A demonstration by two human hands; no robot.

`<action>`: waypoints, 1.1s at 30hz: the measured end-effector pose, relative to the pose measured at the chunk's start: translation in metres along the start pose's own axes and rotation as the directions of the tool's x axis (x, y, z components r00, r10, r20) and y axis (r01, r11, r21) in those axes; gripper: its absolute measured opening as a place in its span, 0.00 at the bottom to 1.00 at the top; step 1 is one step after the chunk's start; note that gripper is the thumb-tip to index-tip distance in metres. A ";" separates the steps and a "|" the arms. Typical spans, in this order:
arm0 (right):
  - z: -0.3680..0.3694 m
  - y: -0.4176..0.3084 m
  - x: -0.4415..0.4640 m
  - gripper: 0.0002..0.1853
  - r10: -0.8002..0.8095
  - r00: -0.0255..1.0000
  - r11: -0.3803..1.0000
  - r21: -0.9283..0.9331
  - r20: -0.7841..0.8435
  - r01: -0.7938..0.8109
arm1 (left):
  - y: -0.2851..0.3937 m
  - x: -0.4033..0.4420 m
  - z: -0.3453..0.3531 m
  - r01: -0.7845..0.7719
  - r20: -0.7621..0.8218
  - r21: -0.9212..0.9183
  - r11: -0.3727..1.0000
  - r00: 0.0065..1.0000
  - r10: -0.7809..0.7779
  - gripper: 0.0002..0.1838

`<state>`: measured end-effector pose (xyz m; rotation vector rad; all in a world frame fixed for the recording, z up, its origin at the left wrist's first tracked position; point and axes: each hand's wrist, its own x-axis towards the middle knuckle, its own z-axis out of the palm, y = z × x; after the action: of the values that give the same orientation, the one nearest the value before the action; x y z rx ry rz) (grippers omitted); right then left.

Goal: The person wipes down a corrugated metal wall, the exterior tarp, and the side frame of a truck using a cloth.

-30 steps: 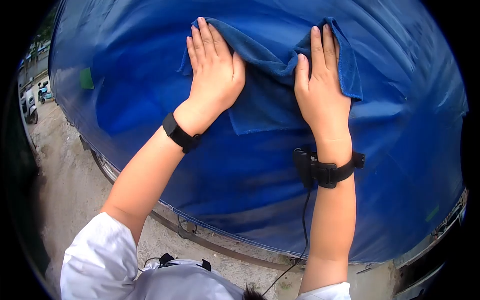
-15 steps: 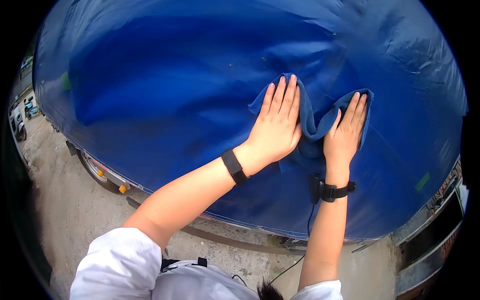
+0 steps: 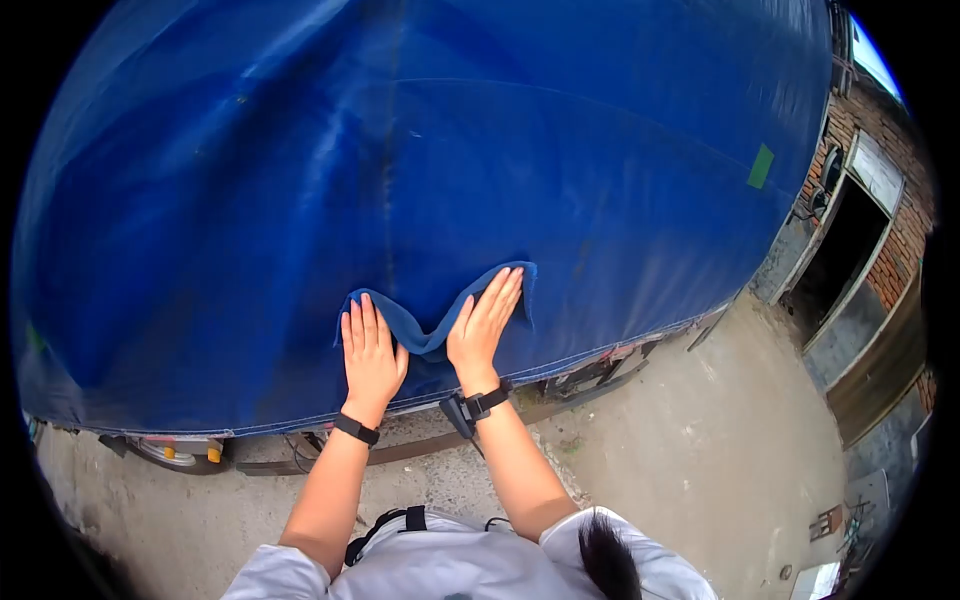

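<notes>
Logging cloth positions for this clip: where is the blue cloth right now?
In the head view, the blue cloth sits slightly left of centre on the blue tarp, beneath the left hand and right hand.

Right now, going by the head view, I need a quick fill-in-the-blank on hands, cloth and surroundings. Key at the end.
1. The number of hands resting on the cloth is ____.
2. Of the left hand and the right hand, the one nearer the brick wall is the ____ hand.
3. The patch at the right of the tarp is coloured ____.
4. The left wristband is coloured ____.

Missing words: two; right; green; black.
</notes>
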<state>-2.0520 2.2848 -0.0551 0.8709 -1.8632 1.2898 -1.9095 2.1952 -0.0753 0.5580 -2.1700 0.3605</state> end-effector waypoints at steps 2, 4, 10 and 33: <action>0.013 -0.012 -0.019 0.37 -0.074 0.997 0.996 0.045 0.030 0.072 | -0.015 -0.013 0.004 0.072 0.010 -0.003 0.997 0.997 -0.072 0.39; 0.023 -0.026 -0.024 0.39 -0.157 0.984 0.984 0.093 0.086 0.149 | -0.026 -0.008 -0.001 0.152 -0.046 -0.116 0.981 0.986 -0.158 0.41; 0.027 -0.076 0.066 0.40 -0.307 0.946 0.941 0.115 -0.108 0.319 | -0.072 0.070 -0.070 0.147 -0.367 -0.124 0.981 0.912 -0.183 0.36; 0.015 0.029 -0.122 0.18 -0.092 0.984 0.992 0.096 0.152 0.078 | -0.054 -0.014 0.013 0.094 -0.156 0.162 0.982 0.985 -0.068 0.31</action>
<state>-2.0136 2.2953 -0.1747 1.1160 -1.8771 1.2921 -1.8828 2.1467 -0.0907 0.6896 -1.9776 0.5286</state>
